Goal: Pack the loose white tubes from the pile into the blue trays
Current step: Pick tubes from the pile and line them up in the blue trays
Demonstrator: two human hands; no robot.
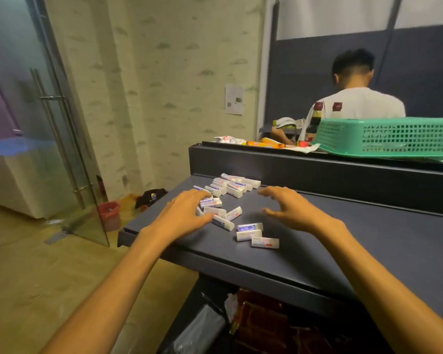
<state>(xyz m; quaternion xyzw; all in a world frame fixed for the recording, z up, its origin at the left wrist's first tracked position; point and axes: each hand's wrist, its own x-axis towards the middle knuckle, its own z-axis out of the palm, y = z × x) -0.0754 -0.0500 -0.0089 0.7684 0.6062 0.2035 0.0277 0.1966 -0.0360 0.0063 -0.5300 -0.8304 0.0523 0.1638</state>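
Several small white tubes lie loose on the dark grey counter (343, 238). One row of tubes (237, 186) sits near the counter's back wall. A loose cluster of tubes (224, 215) lies in the middle, and three tubes (253, 235) lie nearer me. My left hand (183, 215) reaches over the left side of the cluster, palm down, fingers spread and touching the tubes there. My right hand (289, 208) hovers open above the bare counter to the right of the tubes, fingers spread and holding nothing. No blue tray is in view.
A green mesh basket (394, 136) stands on the raised ledge at the back right, beside packets and wrappers (264, 143). A person in a white shirt (361, 103) sits behind the ledge. A glass door (62, 139) and a red bin (110, 213) are at the left.
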